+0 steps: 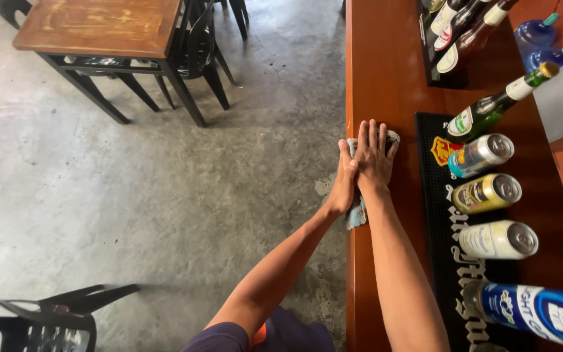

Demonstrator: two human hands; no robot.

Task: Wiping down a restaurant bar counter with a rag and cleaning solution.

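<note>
Glossy wooden counter: flat hands press crumpled cloth.

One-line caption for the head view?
Both hands, left and right, press a blue cloth at the wooden counter's edge.

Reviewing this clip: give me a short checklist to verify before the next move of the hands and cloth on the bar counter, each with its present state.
1. Right hand flat on the cloth: ok.
2. Left hand against the counter edge, touching the cloth: ok.
3. Cloth fully on the counter: not ok, part hangs over the edge.
4. Hands apart from the black bar mat: ok.
5. Cans and green bottle standing on the mat, away from the hands: ok.
6. Counter clean under the cloth: cannot tell.
</note>
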